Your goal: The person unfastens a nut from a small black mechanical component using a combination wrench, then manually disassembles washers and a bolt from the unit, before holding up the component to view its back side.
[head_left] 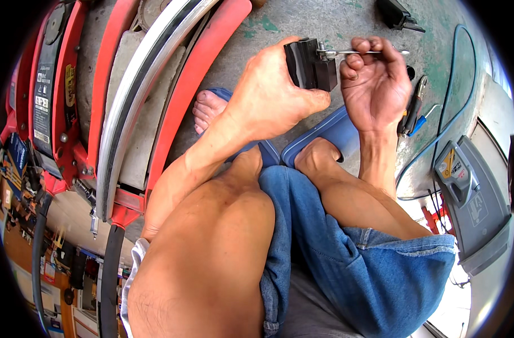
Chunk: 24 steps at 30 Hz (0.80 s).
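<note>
The person's bare knees [212, 248] are big and close, with blue jean shorts [375, 276] around the legs. Past the knees, both arms reach out. The left hand [271, 93] grips a black block [319, 70], with the thumb under it and the fingers going round the far side. The block is up in the air above the feet, between the two hands. The right hand [375, 90] has its palm turned up and its fingers curled around a thin silver wrench [361, 52]. The left end of the wrench meets a small metal bolt [322, 45] on the block; I cannot tell how tightly it fits.

Lower down, the feet are in blue sandals [330, 127] on a gray floor [341, 22] with green patches. Just right of the right hand, some pliers [419, 93] lie near a blue-handled tool [419, 124]. A blue-green hose [472, 73] curves around them. Farther up is another black thing [395, 16]. On the left stand red metal bars [195, 96] and a shiny silver bar [139, 67]. Far off at the lower left, shelves [74, 307] hold lots of little things.
</note>
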Each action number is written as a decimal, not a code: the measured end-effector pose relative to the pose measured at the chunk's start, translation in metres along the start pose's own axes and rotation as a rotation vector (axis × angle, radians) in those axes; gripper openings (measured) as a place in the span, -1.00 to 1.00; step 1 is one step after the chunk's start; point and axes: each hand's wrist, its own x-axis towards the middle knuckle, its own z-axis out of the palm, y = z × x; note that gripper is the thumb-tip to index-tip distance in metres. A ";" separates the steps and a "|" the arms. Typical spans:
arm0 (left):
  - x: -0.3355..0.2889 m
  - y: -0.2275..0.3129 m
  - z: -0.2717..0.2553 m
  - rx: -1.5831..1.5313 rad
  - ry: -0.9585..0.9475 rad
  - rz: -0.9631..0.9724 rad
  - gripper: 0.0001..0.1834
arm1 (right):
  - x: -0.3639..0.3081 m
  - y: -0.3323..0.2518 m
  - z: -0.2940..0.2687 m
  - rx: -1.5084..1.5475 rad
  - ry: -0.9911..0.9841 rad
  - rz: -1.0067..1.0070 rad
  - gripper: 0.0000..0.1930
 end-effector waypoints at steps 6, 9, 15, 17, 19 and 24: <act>0.003 -0.002 0.003 0.038 0.060 -0.040 -0.60 | -0.021 0.014 0.044 -0.894 -0.230 -0.661 -0.82; -0.001 -0.005 -0.001 0.043 0.104 0.038 -0.60 | -0.021 0.020 0.062 -1.596 -0.502 -0.985 -0.86; 0.005 -0.012 0.001 0.112 0.152 0.031 -0.57 | -0.031 0.026 0.065 -1.947 -0.628 -1.006 -0.81; 0.000 -0.005 -0.001 0.145 0.160 0.056 -0.56 | -0.036 0.024 0.067 -1.849 -0.580 -1.050 -0.87; 0.001 -0.005 0.001 0.086 0.156 0.018 -0.57 | -0.037 0.016 0.062 -1.601 -0.450 -1.042 -0.77; 0.003 0.005 0.005 0.047 0.050 -0.047 -0.56 | -0.020 -0.005 0.040 -0.668 -0.029 -0.616 -0.67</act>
